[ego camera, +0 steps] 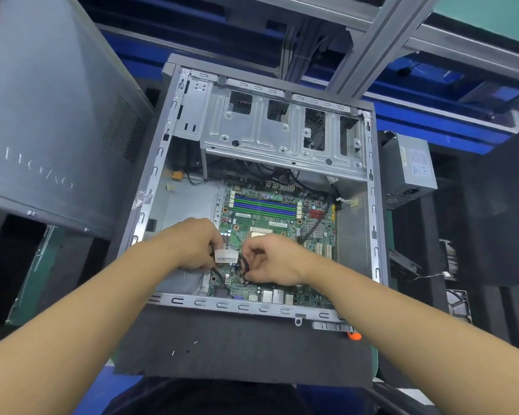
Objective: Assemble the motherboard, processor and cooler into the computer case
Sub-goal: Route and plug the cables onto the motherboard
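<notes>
Side panel (42, 115) cut by left edge (lettering blurred); power supply (411, 172) label unreadable; connector (226, 256) half under left hand (192, 244).

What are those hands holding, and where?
The left hand holds a white connector by its left end; the right hand pinches a black cable beside it.

Case frame (372, 205) bare matt metal; connector (226, 255) white plastic; mat (237, 348) dark, rough foam-like.

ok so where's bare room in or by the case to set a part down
Bare case floor between the left wall and the board; a narrower strip right of the board; the mat in front, bar a few screws. Crowded over the board's near-left, around the connector and cables.
</notes>
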Motion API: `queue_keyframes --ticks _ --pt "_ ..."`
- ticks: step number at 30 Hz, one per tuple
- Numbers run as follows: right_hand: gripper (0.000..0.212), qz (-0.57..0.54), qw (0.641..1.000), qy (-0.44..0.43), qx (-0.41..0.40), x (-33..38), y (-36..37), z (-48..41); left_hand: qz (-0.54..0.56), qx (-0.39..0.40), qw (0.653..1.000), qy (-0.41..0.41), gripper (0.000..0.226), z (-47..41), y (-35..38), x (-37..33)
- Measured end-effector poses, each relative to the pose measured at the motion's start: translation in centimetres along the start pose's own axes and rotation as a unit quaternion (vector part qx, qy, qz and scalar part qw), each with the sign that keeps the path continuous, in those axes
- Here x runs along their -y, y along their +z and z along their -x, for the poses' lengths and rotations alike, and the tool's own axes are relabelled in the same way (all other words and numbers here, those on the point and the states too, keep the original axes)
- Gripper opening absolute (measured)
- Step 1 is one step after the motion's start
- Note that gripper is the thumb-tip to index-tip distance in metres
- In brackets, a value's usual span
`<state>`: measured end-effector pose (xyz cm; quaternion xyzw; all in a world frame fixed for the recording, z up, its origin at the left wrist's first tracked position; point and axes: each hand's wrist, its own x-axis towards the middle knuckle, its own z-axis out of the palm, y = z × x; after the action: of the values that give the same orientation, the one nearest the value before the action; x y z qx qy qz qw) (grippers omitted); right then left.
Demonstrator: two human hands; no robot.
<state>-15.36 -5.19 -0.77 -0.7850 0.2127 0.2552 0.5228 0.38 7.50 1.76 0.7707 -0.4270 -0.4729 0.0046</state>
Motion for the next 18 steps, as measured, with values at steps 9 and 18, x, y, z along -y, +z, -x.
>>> queue_keyframes --ticks 9,18 --pt "0.018 0.172 0.985 -0.031 -0.008 0.5 1.6 -1.0 -0.066 0.026 0.997 0.031 0.024 0.2 -0.4 0.1" --pt "0.019 0.177 0.984 -0.036 -0.008 0.4 2.4 -1.0 -0.071 0.025 0.997 0.032 0.029 -0.1 -0.4 0.0"
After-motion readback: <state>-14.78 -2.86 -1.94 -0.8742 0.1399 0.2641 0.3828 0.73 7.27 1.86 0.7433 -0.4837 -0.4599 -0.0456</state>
